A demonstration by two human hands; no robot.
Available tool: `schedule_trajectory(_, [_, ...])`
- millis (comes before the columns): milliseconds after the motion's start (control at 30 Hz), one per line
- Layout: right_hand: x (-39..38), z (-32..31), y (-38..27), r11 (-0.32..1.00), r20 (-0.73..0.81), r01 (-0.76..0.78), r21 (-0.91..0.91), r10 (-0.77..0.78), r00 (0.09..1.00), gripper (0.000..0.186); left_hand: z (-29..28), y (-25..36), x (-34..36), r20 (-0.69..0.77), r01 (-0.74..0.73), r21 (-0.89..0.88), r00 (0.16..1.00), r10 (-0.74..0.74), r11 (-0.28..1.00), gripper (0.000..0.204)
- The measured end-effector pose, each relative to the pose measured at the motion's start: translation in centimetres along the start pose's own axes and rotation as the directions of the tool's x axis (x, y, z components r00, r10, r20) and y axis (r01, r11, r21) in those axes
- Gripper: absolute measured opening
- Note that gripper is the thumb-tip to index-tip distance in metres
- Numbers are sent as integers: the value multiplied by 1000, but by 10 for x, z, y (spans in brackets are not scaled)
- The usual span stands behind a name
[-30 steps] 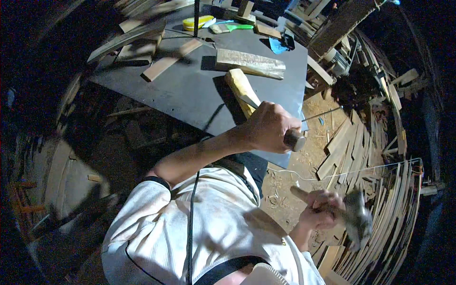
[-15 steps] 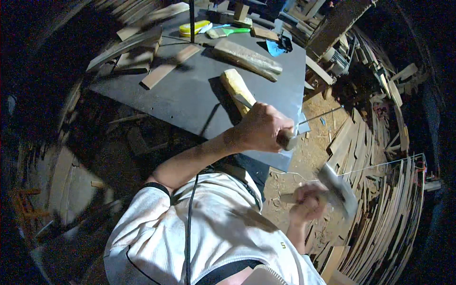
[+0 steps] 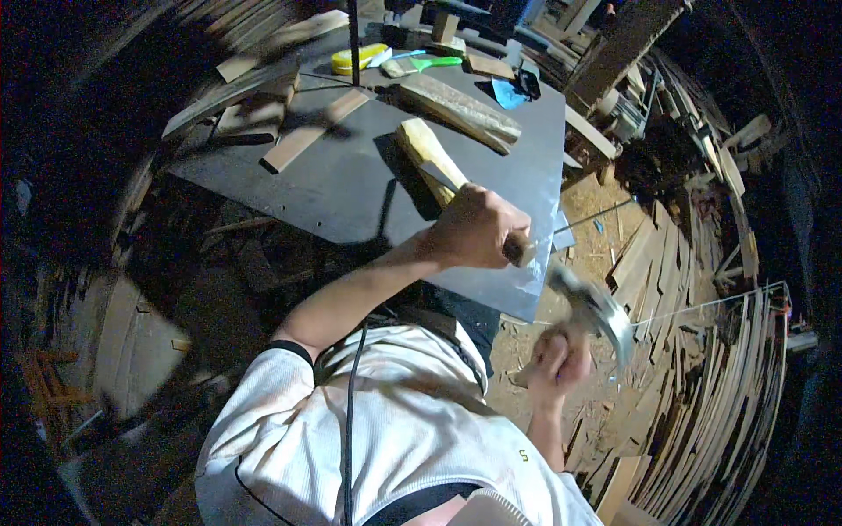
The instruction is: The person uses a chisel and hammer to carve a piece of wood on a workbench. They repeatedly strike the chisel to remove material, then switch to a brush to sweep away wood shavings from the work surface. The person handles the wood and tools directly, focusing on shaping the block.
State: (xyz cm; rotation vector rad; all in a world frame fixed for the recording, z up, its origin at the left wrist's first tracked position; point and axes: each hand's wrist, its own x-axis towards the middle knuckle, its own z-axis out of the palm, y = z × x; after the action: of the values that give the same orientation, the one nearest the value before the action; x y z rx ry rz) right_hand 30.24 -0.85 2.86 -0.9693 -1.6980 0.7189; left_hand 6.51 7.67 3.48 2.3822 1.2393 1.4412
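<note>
My left hand [image 3: 482,226] is wrapped round the handle of a chisel [image 3: 441,176]. Its blade lies against a pale, peeled piece of wood [image 3: 418,138] on the dark table, and the round butt of the handle pokes out of my fist. I cannot make out how deep the edge sits. Lower and to the right, my right hand [image 3: 561,355] grips a hammer [image 3: 600,309] by its handle. The hammer's metal head, blurred by motion, is up beside the table's corner, apart from the chisel's butt.
On the table [image 3: 342,197] lie a rough split log [image 3: 460,112], a flat wood strip [image 3: 307,136], a green-handled brush [image 3: 421,65], a yellow brush-like object [image 3: 360,58] and a blue item [image 3: 509,92]. A dark upright rod [image 3: 354,44] stands there. Stacked boards [image 3: 693,394] fill the right side.
The hammer has swung up and leftward, nearer the chisel's butt. My left hand, the chisel and the pale wood have shifted slightly to the left.
</note>
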Motion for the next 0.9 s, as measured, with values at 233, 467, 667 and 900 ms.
schedule_trajectory(233, [-11,-14,5,966,-203,170,194,-130,970,51,-6,5,5,57,52,-8,997,-52,999,17])
schedule_trajectory(467, [1,-21,-15,918,-268,308,248,-240,933,50,-16,20,14,25,69,-66,997,-68,995,25])
schedule_trajectory(667, [6,-34,-14,891,-313,358,281,-267,911,51,-16,21,15,30,72,-156,997,-68,985,24])
schedule_trajectory(900, [2,-37,-9,917,-312,346,198,-276,909,52,22,21,-12,50,-116,99,993,112,988,20])
